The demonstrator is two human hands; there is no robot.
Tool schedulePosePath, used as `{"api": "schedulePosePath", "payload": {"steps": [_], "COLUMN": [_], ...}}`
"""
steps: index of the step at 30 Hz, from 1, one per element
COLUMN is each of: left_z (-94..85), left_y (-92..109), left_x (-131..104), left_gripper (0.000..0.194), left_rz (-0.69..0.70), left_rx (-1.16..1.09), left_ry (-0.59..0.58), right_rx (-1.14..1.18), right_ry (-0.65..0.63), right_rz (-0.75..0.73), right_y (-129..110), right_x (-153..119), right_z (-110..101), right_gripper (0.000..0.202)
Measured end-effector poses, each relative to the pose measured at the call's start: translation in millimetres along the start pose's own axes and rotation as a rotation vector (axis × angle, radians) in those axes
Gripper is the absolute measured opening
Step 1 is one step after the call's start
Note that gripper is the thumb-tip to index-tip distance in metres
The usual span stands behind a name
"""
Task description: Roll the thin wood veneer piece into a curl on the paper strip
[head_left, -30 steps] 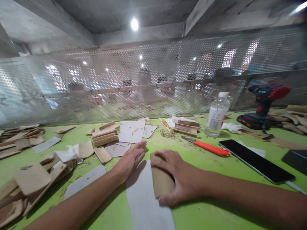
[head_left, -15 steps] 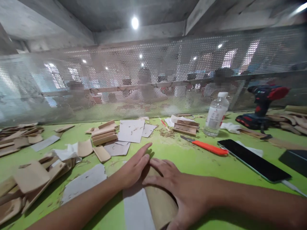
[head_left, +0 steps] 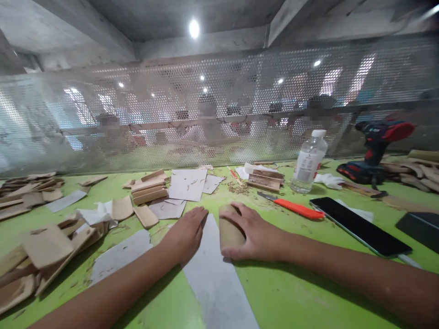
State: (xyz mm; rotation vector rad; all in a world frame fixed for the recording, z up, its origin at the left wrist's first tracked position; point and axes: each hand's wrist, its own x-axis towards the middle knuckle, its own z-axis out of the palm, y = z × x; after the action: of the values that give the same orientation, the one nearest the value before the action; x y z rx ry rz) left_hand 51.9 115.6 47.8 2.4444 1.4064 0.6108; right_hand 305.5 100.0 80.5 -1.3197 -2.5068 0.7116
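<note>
My right hand (head_left: 255, 233) is wrapped over a curved tan bamboo piece (head_left: 226, 233), thumb on its near side and fingers across the top. The piece stands on the green tabletop beside the right edge of a long white paper strip (head_left: 216, 278). On the strip's left edge rests my left hand (head_left: 185, 235), palm down with fingers stretched forward and holding nothing. Part of the bamboo is hidden by my right fingers. An orange utility knife (head_left: 298, 209) lies beyond my right hand, its blade pointing left.
Bamboo pieces (head_left: 46, 246) are piled at left, with more stacked (head_left: 151, 189) near white papers (head_left: 188, 184). A phone (head_left: 360, 227), water bottle (head_left: 308, 164) and cordless drill (head_left: 373, 151) are at right. A perforated metal screen (head_left: 240, 105) stands behind the table.
The bamboo piece has gone from lying along the strip near me to farther forward, under my right hand. My hands have moved apart, and more of the paper strip shows.
</note>
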Motion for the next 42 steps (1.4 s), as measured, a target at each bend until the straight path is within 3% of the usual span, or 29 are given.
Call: {"api": "schedulePosePath", "payload": {"steps": [6,12,18,23,28,33,38,42], "left_z": [2.3,-0.9,-3.4,-4.1,-3.9,-3.6,-4.2,-4.5], "left_y": [-7.7,-17.3,-19.2,-18.4,-18.8,-19.2,-17.2,-16.2], "left_x": [3.4,8.4,11.3,10.8,10.6,11.5,11.5,11.2], "left_gripper": [0.046,0.044,0.042,0.041,0.041,0.040,0.039,0.040], "left_rz": [0.000,0.019,0.029,0.033,0.039,0.054,0.060,0.053], "left_rx": [0.031,0.011,0.009,0.011,0.022,0.022,0.025,0.030], "left_ry": [-0.023,-0.020,-0.011,-0.007,-0.012,-0.002,-0.002,-0.003], "right_rx": [0.090,0.009,0.034,-0.009,0.029,-0.031,0.002,-0.061], "right_ry": [-0.217,-0.055,-0.273,-0.143,-0.270,-0.132,-0.236,-0.130], "right_rz": [-0.194,-0.084,-0.326,-0.146,-0.359,-0.171,-0.340,-0.192], "right_y": [-19.2,-2.2,-10.7,-7.1,-10.7,-5.4,-9.0,-0.7], "right_x": [-15.6,-1.5,-6.4,-5.9,-10.8,-3.3,-6.9,0.6], "right_z": [2.3,0.2,0.6,-2.5,1.6,-2.4,0.6,-1.3], "right_gripper": [0.116,0.114,0.126,0.121,0.123,0.120,0.124,0.118]}}
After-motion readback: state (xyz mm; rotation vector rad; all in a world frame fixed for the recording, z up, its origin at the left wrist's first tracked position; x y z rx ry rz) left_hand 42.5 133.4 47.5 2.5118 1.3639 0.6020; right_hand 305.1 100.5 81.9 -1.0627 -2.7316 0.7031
